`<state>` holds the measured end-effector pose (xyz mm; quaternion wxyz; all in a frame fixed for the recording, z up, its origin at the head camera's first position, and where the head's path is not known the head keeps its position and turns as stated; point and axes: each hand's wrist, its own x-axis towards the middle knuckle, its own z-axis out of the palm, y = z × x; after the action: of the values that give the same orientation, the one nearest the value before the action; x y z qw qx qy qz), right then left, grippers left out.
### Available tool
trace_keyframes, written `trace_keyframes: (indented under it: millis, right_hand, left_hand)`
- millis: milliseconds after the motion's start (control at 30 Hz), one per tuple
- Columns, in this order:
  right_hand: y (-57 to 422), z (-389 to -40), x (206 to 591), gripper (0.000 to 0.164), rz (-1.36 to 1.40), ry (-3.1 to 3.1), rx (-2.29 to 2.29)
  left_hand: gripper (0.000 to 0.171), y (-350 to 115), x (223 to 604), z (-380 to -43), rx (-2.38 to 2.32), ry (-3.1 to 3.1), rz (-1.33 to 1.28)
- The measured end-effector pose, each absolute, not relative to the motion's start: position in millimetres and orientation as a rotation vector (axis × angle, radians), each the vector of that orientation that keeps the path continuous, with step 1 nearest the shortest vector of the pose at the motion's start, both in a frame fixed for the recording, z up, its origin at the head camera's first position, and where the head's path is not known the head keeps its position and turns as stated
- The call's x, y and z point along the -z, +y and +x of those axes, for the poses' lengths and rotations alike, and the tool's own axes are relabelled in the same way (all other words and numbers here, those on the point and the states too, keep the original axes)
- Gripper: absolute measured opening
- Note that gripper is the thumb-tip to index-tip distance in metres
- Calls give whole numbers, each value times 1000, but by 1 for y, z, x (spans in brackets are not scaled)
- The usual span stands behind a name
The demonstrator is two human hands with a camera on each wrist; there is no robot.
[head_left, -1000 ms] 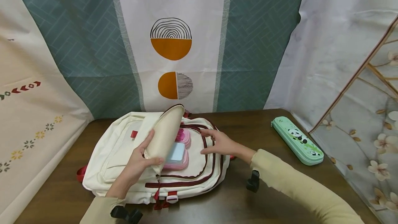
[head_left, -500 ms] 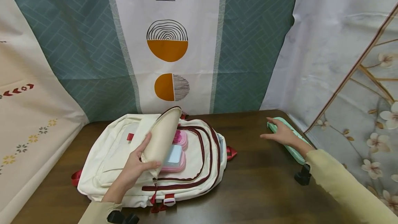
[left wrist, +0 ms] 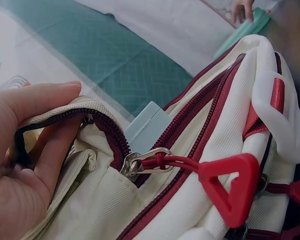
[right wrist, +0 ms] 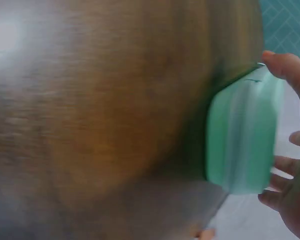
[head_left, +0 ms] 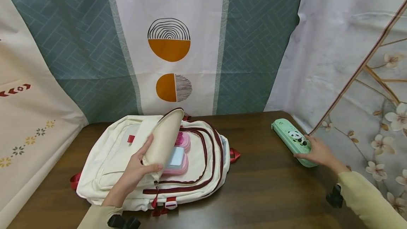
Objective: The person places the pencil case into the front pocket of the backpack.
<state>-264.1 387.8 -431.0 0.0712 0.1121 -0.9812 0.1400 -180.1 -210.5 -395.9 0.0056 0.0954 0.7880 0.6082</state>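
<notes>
A cream backpack (head_left: 111, 167) with dark red zips lies on the table. My left hand (head_left: 133, 170) grips the edge of its front pocket flap (head_left: 166, 133) between thumb and fingers and holds the pocket raised. Inside the gap sit a light blue box (head_left: 175, 157) and two pink cases (head_left: 183, 140), partly hidden by the flap. At the right, my right hand (head_left: 315, 151) spans the near end of a mint green panda pencil case (head_left: 286, 133), thumb on one side and fingers on the other. In the right wrist view, the pencil case (right wrist: 240, 140) shows its zipped side.
A brown wooden table (head_left: 254, 186) carries everything. Behind it hangs a patterned green and white cloth (head_left: 254, 45); a floral cloth (head_left: 359, 116) borders the right side. Red triangular zip pulls (left wrist: 230, 187) dangle from the backpack's near side.
My right hand has moved from beside the open pocket rightward to the pencil case and come down over its near end. My left hand keeps holding the flap.
</notes>
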Motion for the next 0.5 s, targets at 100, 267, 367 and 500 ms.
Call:
trace_keyframes:
  millis: [100,267,367,500]
  right_hand:
    - [389,-260,442,98,313,-2945,-443]
    - [393,-258,455,96,287,-2913,-590]
    - [395,-259,459,95,277,-2894,-597]
    - [397,-258,463,93,246,-2883,-590]
  left_hand:
    - [96,-211,396,-180,-1897,2471,295]
    - [96,-211,396,-179,-1903,2461,290]
    - [97,-210,396,-178,-1911,2455,288]
    - [97,-209,395,-178,-1898,2470,281]
